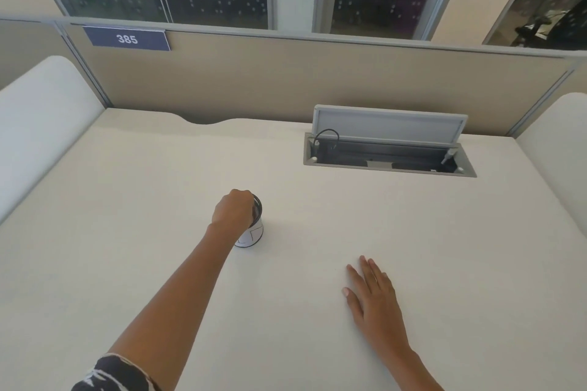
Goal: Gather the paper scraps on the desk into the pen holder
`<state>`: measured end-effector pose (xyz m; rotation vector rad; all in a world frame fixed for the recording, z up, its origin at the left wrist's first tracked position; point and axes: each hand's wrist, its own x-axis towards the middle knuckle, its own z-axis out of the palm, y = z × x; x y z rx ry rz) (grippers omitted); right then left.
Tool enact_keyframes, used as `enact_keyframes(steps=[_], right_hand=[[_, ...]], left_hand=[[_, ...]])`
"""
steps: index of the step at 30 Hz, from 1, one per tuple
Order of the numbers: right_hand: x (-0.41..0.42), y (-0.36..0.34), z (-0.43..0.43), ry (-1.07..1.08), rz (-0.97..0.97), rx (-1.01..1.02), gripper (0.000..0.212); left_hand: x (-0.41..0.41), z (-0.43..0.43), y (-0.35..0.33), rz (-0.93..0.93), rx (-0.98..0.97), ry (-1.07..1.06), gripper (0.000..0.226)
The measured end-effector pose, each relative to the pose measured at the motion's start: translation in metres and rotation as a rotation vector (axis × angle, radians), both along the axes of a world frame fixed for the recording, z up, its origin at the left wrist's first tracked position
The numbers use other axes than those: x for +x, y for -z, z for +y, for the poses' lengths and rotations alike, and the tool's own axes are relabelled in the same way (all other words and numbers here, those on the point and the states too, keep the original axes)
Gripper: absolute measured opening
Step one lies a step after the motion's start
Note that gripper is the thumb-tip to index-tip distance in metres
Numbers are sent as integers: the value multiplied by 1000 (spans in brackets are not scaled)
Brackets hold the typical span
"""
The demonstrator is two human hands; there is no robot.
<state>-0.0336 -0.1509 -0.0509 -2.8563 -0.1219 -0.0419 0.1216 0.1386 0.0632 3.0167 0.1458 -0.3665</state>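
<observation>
Number sign (127, 39): It is in the upper left of the frame, on the tan wall behind my desk (158, 174). It says 385.

My sleeve (111, 374): It is at the bottom left, dark with white marks.

My left hand (233, 209): It is in the middle of the frame, a bit to the left. My fingers curl down over the top of the cup and hold its rim. I cannot tell if a scrap is tucked under them.

Pen holder (253, 236): This is the white cup with the dark rim. It stands up straight on the desk, right under my left hand.

Paper scraps: I see none lying on the desk. I think they may be in the cup by now, but I cannot see inside it.

My right hand (373, 290): It is at the lower right, well apart from the cup. It lies flat on the desk with the fingers straight and a little spread. It holds nothing.

Cable box (389, 154): It is at the upper right, sunk into the desk, with its lid up.

What could go wrong: I hold the cup only at the top. If I pull sideways or lift too fast, it could tip over and spill scraps back onto the desk. A light scrap could also stick to my fingers and come out with them.
</observation>
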Motion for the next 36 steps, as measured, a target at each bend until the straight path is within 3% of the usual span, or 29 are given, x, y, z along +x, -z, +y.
enact_keyframes(steps=[13,22,32,36], right_hand=[[-32,2,-29,55,43,-65,57],[-48,-2,-68,108,76,-99,59],[-50,-14,-89,80,102,-88,62],[-37,-17,-95,62,29,-71,63]], left_hand=[[-3,-1,-4,-28,46,7,22],[-19,-1,-26,-111,-101,-86,27],[-49,-11,-42,-432,-15,-118,24],[-71,-44,-44,-644,-158,43,20]])
